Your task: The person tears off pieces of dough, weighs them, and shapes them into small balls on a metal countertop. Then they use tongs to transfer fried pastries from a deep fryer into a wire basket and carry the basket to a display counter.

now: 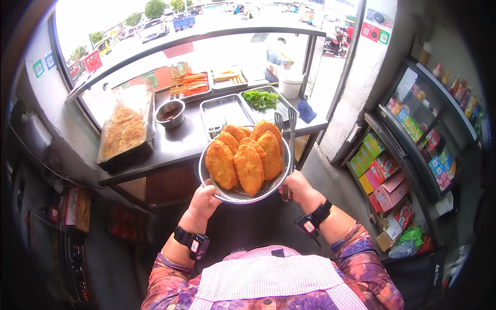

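Observation:
Both my hands carry a round wire mesh basket (235,196) in front of the counter. It is piled with several golden fried patties (249,168), flat and oval, leaning on one another. My left hand (204,202) is closed on the basket's near left rim. At the right rim, my right hand (299,190) is closed on the basket and also on a pair of metal tongs (292,142). The tongs point away from me, their slotted tips up beside the patties.
The metal counter (178,142) bears a bag-covered tray of flatbread (123,132), a steel pot (170,113), a tray of skewers (194,85), green leaves (260,99), a white bucket (291,85) and a blue cloth (306,111). Shelves with boxes (380,165) stand to the right.

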Motion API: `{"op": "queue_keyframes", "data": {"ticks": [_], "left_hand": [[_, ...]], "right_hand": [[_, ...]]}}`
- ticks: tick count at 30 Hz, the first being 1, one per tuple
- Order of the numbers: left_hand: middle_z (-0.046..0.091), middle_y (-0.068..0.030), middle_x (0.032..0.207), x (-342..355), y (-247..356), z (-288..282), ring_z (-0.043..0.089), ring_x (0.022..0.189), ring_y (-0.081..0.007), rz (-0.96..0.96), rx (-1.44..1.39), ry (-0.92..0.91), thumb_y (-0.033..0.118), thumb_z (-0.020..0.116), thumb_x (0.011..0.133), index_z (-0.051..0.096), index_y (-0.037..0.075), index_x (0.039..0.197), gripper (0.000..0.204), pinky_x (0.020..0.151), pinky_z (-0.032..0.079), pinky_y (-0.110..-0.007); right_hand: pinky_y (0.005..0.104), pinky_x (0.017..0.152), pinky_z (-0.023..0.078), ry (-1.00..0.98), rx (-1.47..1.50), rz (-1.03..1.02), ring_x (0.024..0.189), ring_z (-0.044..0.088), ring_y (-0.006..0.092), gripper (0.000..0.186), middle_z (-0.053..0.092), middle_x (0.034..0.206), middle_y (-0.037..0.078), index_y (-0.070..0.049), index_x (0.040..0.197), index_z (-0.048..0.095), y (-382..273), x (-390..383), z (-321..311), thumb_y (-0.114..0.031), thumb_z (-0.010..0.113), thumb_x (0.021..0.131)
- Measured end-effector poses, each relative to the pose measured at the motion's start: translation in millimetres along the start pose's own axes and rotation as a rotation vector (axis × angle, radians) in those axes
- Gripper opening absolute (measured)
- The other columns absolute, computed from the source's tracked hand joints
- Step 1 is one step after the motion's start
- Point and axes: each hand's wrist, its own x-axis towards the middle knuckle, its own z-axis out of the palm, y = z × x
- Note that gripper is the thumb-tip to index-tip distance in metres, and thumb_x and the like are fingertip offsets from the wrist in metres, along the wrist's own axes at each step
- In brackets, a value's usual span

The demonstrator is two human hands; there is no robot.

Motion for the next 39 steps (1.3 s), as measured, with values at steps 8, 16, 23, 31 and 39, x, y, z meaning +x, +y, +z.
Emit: {"op": "queue_keyframes", "data": {"ticks": [8,16,23,31,39], "left_hand": [[0.053,-0.0179,0.126,190,54,-11,0.056,0.114,-0.0288,0.113,0.01,-0.086,-0.008,0.043,0.079,0.043,-0.005,0.129,0.051,0.096,0.048,-0.042],[0.059,-0.0172,0.117,375,96,-27,0.059,0.106,-0.0286,0.007,0.052,0.031,-0.004,0.044,0.078,0.051,-0.009,0.117,0.04,0.091,0.049,-0.044],[0.064,-0.0136,0.104,504,110,-40,0.062,0.097,-0.0231,0.017,0.163,0.005,0.002,0.043,0.081,0.058,-0.007,0.107,0.031,0.089,0.05,-0.037],[0.061,-0.0162,0.109,622,123,-62,0.06,0.106,-0.0237,0.197,0.627,-0.119,-0.001,0.049,0.083,0.053,-0.009,0.11,0.028,0.091,0.05,-0.038],[0.049,-0.0186,0.127,725,138,-63,0.05,0.12,-0.0317,-0.029,-0.061,-0.039,-0.003,0.045,0.081,0.041,-0.004,0.128,0.048,0.099,0.044,-0.049]], "right_hand": [[0.0285,0.042,0.039,-0.052,-0.028,-0.01,0.051,0.052,0.0142,0.017,0.054,0.064,0.003,-0.007,0.088,0.056,-68,207,-26,-0.007,0.068,0.075],[0.0307,0.035,0.032,0.013,-0.059,0.0,0.051,0.053,0.0148,0.01,0.054,0.063,0.005,-0.005,0.084,0.055,-141,362,-62,-0.004,0.059,0.075],[0.0322,0.036,0.036,-0.055,-0.054,-0.071,0.048,0.055,0.0185,0.006,0.057,0.061,0.009,0.0,0.075,0.06,-187,486,-106,-0.005,0.061,0.075],[0.031,0.037,0.037,0.017,-0.021,-0.082,0.044,0.053,0.019,0.008,0.056,0.058,0.009,0.001,0.076,0.06,-208,607,-129,-0.006,0.064,0.073],[0.0339,0.038,0.038,0.194,-0.018,-0.109,0.048,0.055,0.0202,0.016,0.057,0.064,0.011,-0.001,0.09,0.052,-224,667,-129,0.003,0.054,0.075]]}}
